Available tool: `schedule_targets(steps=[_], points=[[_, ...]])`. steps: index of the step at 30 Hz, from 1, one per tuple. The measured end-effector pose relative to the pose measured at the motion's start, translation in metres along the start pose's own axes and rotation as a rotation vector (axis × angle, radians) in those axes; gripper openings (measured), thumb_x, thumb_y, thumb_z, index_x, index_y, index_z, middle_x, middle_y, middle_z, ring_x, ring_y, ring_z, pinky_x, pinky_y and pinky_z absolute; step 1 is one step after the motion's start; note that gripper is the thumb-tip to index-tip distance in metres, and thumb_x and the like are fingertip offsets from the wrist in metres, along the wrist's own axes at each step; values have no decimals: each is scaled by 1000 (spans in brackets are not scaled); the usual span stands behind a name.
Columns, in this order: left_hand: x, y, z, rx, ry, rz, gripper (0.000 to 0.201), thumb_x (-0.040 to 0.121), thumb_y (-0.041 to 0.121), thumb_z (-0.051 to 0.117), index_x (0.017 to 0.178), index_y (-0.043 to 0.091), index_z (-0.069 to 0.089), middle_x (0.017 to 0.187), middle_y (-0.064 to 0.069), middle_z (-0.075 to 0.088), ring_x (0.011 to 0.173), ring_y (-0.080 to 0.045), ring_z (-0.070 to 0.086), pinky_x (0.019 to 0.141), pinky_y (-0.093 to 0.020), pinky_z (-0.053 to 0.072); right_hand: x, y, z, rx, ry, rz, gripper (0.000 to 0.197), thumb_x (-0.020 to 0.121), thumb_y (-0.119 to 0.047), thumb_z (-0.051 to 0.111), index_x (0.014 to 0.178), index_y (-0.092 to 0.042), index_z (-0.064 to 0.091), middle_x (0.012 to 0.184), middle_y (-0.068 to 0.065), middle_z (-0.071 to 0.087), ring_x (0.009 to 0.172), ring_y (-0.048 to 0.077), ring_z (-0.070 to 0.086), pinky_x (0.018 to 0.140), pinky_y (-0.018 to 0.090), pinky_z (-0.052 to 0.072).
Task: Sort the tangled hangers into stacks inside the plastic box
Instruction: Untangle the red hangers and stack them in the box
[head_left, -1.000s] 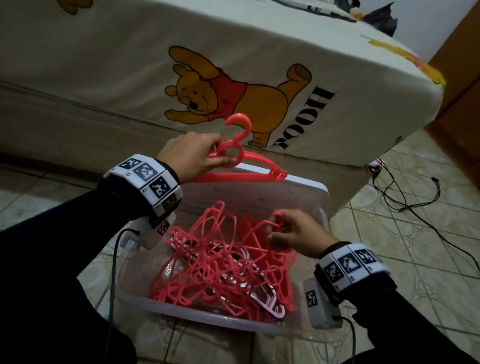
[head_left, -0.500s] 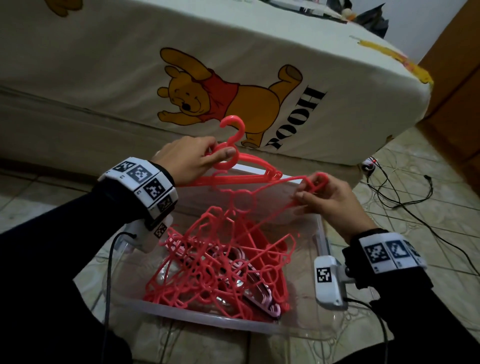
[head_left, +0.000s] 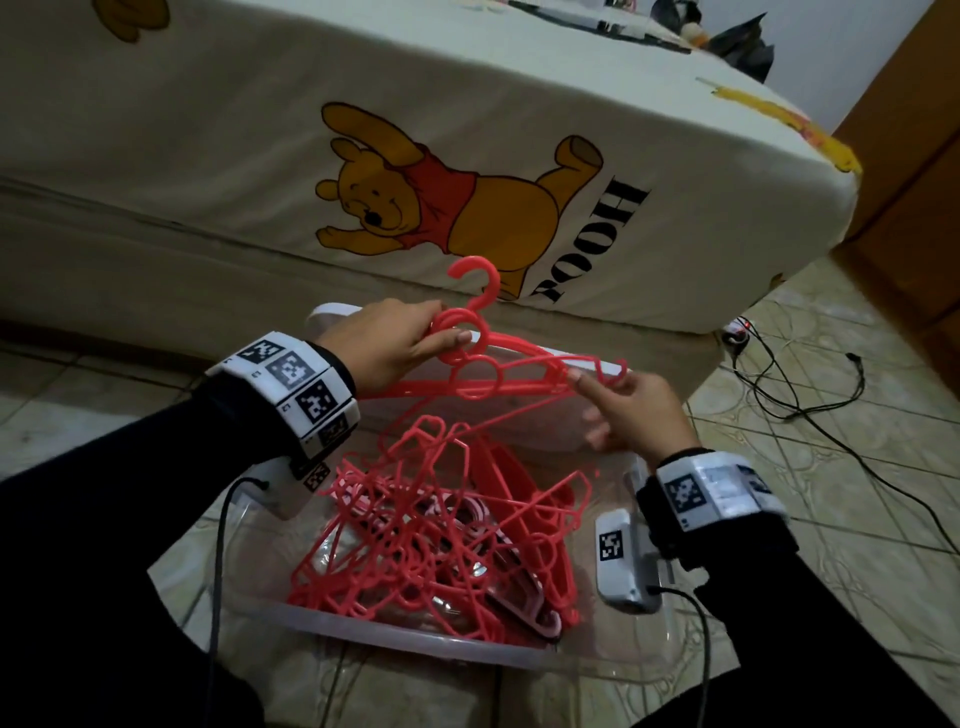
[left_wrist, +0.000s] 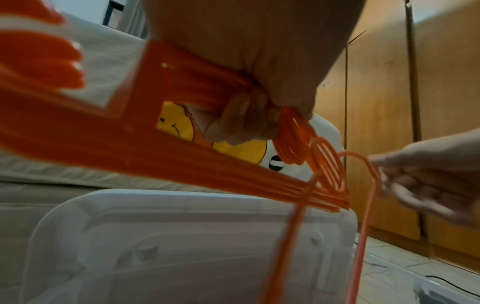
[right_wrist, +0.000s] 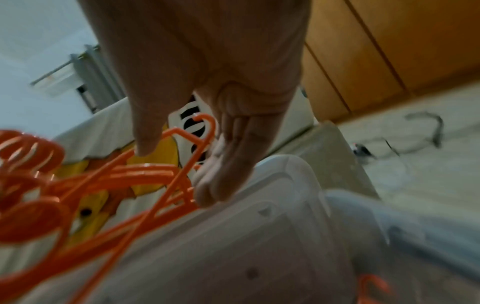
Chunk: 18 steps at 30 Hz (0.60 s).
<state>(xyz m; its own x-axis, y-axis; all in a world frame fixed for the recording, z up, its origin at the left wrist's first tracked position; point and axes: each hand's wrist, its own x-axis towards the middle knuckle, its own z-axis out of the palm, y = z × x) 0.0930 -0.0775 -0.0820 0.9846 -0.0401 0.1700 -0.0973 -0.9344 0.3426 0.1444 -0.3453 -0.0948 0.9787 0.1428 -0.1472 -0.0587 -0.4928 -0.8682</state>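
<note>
My left hand (head_left: 400, 345) (left_wrist: 246, 115) grips a stack of red hangers (head_left: 519, 358) (left_wrist: 182, 156) (right_wrist: 130, 174) just below their hooks, above the far side of the clear plastic box (head_left: 415, 631). My right hand (head_left: 618, 405) (right_wrist: 221, 144) (left_wrist: 428, 181) pinches the end of a thin red hanger (head_left: 605, 364) (left_wrist: 363, 226) (right_wrist: 200, 131) beside the stack's right tip, index finger pointing along it. That hanger slants down into the red tangle (head_left: 415, 545) filling the box.
A white lid (head_left: 332, 312) (left_wrist: 182, 236) stands behind the box against the bed (head_left: 467, 156) with its bear-print sheet. Pale pink hangers (head_left: 519, 613) lie under the tangle. Black cables (head_left: 805, 389) run over the tiled floor at right, near a wooden wardrobe (head_left: 909, 156).
My right hand came up out of the tangle, pulling a thin hanger with it, and brought its end over to the stack. My left hand kept holding the stack in place.
</note>
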Motion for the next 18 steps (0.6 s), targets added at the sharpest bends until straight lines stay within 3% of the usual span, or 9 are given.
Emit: schedule_targets(steps=[3, 6, 8, 10, 15, 18], points=[[1, -2, 0, -22, 24, -38, 38, 97, 51, 32, 98, 23, 57, 87, 4, 66, 85, -22, 61, 53, -22, 26, -8, 1, 8, -518, -15, 34, 50, 78, -61, 62, 65, -13, 65, 53, 3, 66, 48, 19, 65, 59, 37, 59], [0, -3, -1, -67, 37, -73, 40, 100, 47, 30, 103, 20, 59, 96, -1, 69, 88, -25, 63, 64, -33, 38, -13, -1, 14, -752, -85, 92, 65, 76, -72, 52, 72, -9, 67, 68, 6, 70, 67, 24, 68, 73, 39, 58], [0, -3, -1, -54, 37, -97, 42, 100, 45, 28, 106, 17, 59, 97, -5, 69, 88, -27, 63, 73, -38, 45, -14, -1, 17, -777, -162, 103, 69, 77, -74, 49, 77, -7, 68, 77, 9, 71, 79, 28, 68, 84, 41, 54], [-1, -3, -1, -18, 41, -114, 42, 100, 45, 27, 110, 16, 56, 98, -9, 68, 88, -31, 62, 76, -44, 48, -15, -4, 19, -765, -181, 107, 71, 78, -74, 48, 77, -6, 69, 80, 10, 71, 83, 29, 68, 87, 42, 52], [1, -1, 1, 126, 108, -153, 40, 99, 47, 26, 122, 22, 47, 91, -12, 63, 87, -37, 60, 62, -36, 34, -18, -13, 14, -808, -146, 126, 79, 74, -81, 43, 81, -6, 68, 80, 9, 70, 79, 28, 68, 81, 40, 55], [1, 4, 4, 124, 115, -164, 41, 99, 47, 26, 122, 20, 46, 89, -13, 64, 88, -38, 61, 63, -36, 33, -22, -17, 24, -746, -167, -124, 51, 85, -59, 53, 71, -12, 66, 68, 3, 68, 70, 20, 67, 69, 33, 54]])
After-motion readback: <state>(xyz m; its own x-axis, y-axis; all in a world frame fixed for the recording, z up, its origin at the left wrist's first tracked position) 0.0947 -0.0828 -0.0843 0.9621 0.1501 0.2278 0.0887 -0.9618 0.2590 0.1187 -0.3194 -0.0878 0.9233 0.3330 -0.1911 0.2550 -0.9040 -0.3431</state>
